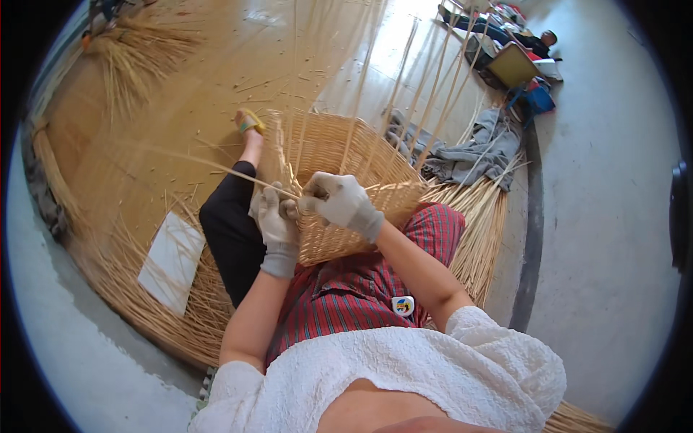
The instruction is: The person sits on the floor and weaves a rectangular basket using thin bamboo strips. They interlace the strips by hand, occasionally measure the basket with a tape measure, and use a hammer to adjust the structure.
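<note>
A half-woven wicker basket rests on my lap, its long upright stakes fanning out above the rim. My left hand, in a white and grey knit glove, is closed at the basket's near left rim around a thin wicker strand that stretches out to the left. Right beside it, my gloved right hand pinches at the same rim, its fingertips on the weave near where the strand meets it. The exact thing between the right fingertips is hidden by the glove.
Bundles of wicker strands lie at the far left, along the left wall, and right of my leg. A white board lies on strands. A grey cloth sits beyond my right knee. Another person is at the far right.
</note>
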Demonstrator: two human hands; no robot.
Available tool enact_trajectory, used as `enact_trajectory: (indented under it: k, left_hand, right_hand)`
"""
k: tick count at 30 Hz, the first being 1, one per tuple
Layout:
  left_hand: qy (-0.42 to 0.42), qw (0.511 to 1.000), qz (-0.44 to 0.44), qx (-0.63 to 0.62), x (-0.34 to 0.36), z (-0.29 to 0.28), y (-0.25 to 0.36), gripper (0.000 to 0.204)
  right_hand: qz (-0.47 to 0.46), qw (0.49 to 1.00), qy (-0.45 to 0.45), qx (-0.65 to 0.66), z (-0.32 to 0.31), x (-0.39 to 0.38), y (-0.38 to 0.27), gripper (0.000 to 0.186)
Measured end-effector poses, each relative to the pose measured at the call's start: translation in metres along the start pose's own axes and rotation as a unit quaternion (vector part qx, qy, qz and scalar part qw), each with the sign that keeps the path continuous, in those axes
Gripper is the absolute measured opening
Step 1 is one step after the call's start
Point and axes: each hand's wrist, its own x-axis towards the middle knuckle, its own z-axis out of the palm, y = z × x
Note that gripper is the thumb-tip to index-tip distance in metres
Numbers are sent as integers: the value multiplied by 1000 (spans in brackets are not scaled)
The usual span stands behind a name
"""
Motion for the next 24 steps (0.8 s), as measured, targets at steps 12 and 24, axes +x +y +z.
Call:
enact_trajectory:
  k: [12, 24]
  left_hand:
    - [-244, 825, -355, 365, -86, 115, -55, 26]
    - [-424, 430, 305, 736, 88, 121, -15, 65]
  right_hand:
    - [-7, 958, -1, 288, -138, -52, 159, 25]
    - [-63, 955, 33, 288, -135, -46, 174, 21]
